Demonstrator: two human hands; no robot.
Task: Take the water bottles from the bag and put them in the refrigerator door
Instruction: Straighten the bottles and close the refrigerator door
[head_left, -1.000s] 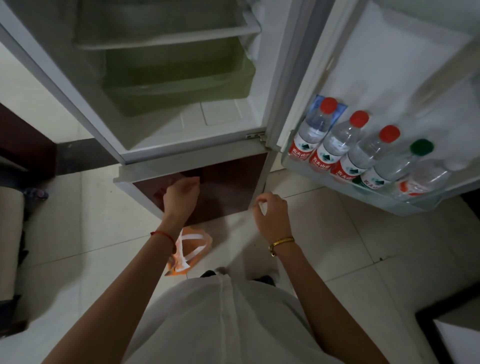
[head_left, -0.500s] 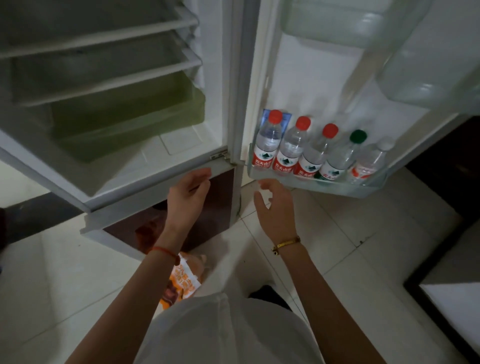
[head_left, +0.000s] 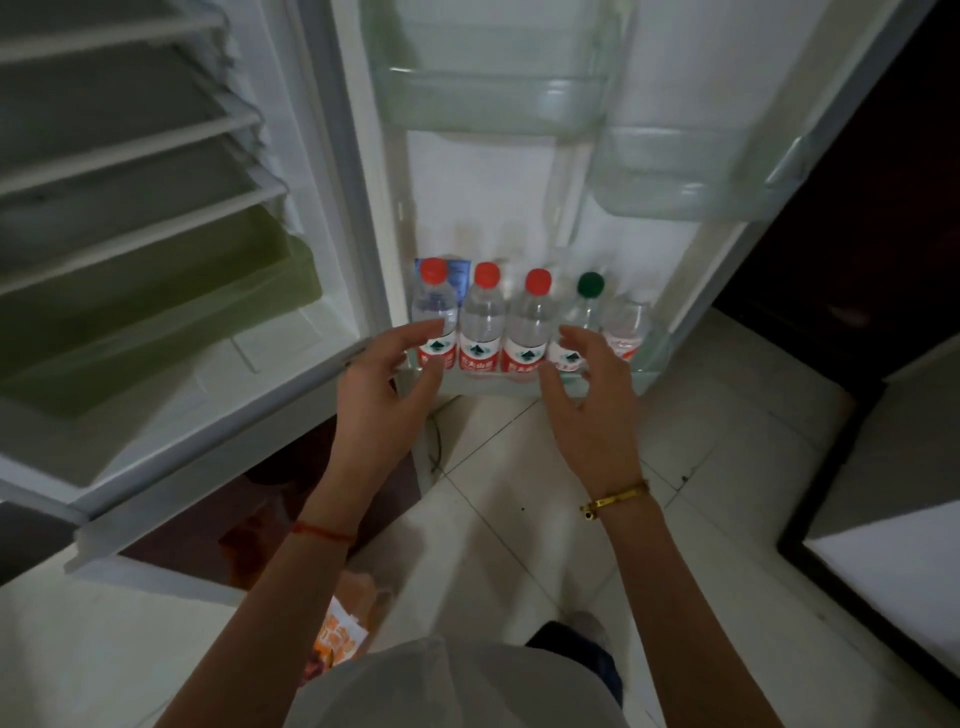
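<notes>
My left hand (head_left: 382, 387) and right hand (head_left: 589, 397) both spread wide, holding nothing, just before the door shelf (head_left: 488, 384). Five water bottles (head_left: 483, 325) stand upright there in a row (bag (head_left: 340, 631) on floor below).

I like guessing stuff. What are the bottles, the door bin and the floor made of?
Bottles: likely clear plastic, see-through with coloured caps. Door bin: probably translucent, glossy plastic. Floor: seemingly glazed tile, pale squares with grout lines and a sheen.
</notes>
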